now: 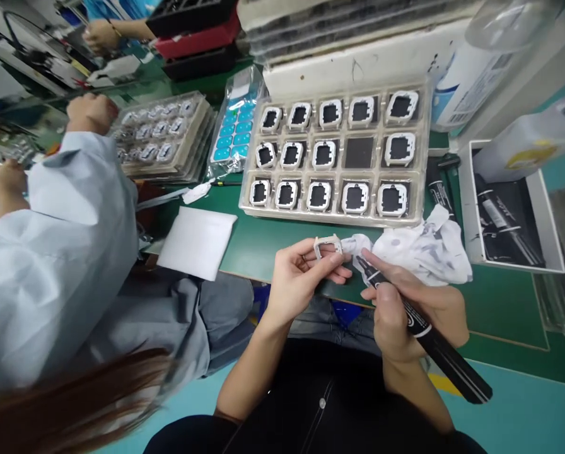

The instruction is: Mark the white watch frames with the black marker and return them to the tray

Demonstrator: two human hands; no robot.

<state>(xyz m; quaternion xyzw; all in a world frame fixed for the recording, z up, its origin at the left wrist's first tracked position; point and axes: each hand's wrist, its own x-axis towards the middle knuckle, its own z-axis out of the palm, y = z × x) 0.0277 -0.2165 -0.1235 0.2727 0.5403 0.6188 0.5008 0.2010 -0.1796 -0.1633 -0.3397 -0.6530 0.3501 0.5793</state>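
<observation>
Between the thumb and fingers of my left hand (301, 277) is a small silvery watch case frame (328, 244), held above the table's front edge. My right hand (405, 309) grips a black marker pen (446, 359), its tip pointing left toward the frame but apart from it. A piece of white cloth or tissue (358, 244) also shows by the right fingers. Behind my hands lies a clear plastic tray (334, 217) with rows of similar frames in square pockets. One pocket in its middle row shows only a dark base (359, 152).
A crumpled, smudged white cloth (424, 252) lies right of my hands. Farther right, a white box (554, 233) holds markers and a bottle (533, 142). White foam (197, 243) and a bag of blue parts (235, 129) sit left. A co-worker's sleeve (69, 195) is close by.
</observation>
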